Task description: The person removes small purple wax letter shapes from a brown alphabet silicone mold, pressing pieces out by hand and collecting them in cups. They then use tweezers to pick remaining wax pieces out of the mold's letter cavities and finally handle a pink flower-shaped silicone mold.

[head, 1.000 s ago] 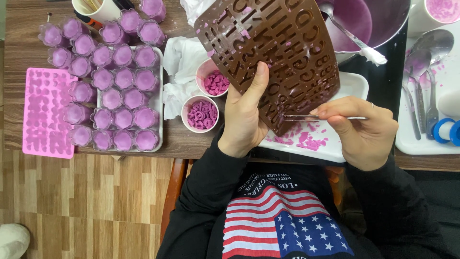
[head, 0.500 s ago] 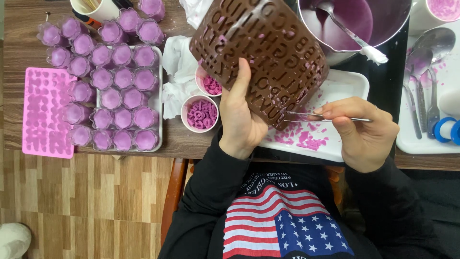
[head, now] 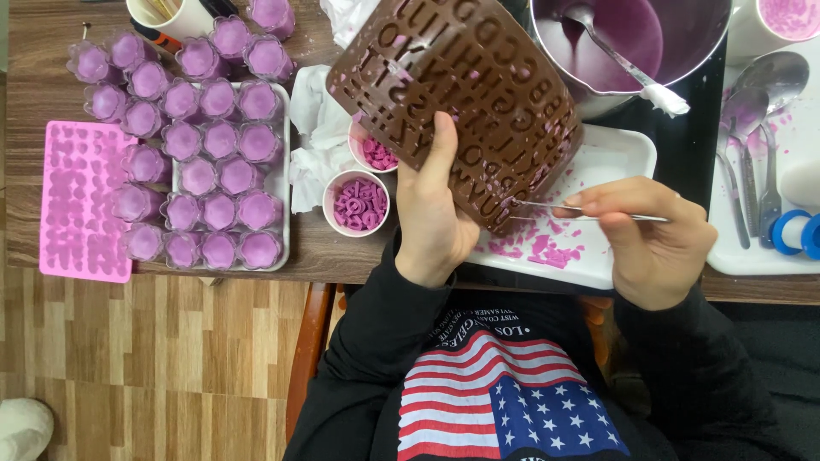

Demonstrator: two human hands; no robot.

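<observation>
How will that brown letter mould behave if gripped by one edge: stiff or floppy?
Probably floppy: the brown letter mould bows visibly over the left hand, which suggests silicone. Likely light, since one hand carries it. The right hand works thin tweezers at its edge, so expect flexing.

Free room and obstacles about the hands. The left hand [head: 434,213] is hemmed on its outer side by two small cups of purple pieces [head: 357,201], crumpled white tissue [head: 316,145] and, beyond these, a tray of filled purple moulds [head: 205,162]. Above both hands the brown letter mould [head: 461,94] covers the space, its lower edge over the white tray [head: 615,154]. Beyond it stands a metal bowl [head: 623,51] with a spoon. Outward of the right hand [head: 653,243], spoons [head: 752,128] crowd a second tray. Open passage remains between the hands, toward the body below the table edge [head: 342,256].
</observation>
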